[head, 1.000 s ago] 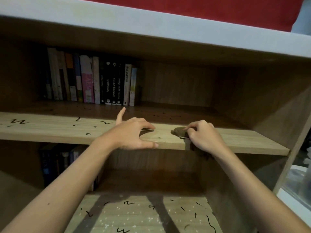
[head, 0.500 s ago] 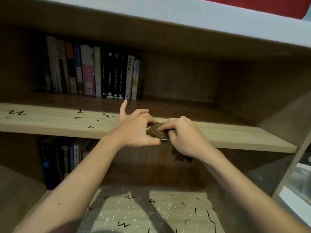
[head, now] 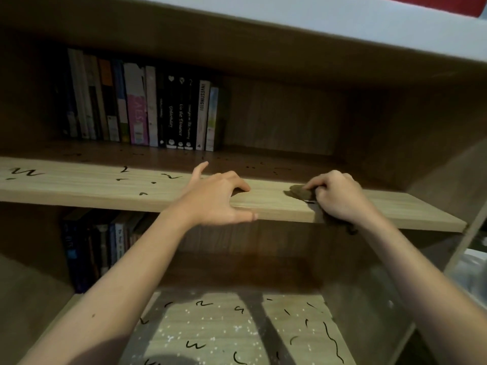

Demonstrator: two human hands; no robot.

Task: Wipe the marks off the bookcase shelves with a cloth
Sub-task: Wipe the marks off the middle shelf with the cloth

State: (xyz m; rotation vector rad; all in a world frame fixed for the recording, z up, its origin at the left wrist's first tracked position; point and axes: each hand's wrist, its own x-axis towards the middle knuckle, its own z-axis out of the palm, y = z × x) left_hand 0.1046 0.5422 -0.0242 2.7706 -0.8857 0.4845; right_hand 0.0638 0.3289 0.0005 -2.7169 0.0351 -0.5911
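Note:
A wooden bookcase fills the view. Its middle shelf (head: pixel 79 185) carries black squiggle marks (head: pixel 23 173) on the left part. My right hand (head: pixel 334 197) grips a bunched brown cloth (head: pixel 299 192) and presses it on the shelf's front strip, right of centre; a tail of cloth hangs below the edge. My left hand (head: pixel 216 200) rests on the shelf edge with fingers spread, thumb under the lip, holding nothing. The lower shelf (head: pixel 216 327) shows more black marks (head: pixel 332 335) and white specks.
A row of upright books (head: pixel 137 111) stands at the back left of the middle shelf. More books (head: pixel 89 246) stand at the left under it. The bookcase's right side panel (head: pixel 448 169) closes the shelf's right end.
My right hand has slid the cloth to the right, away from my left hand. The left hand stays on the shelf edge.

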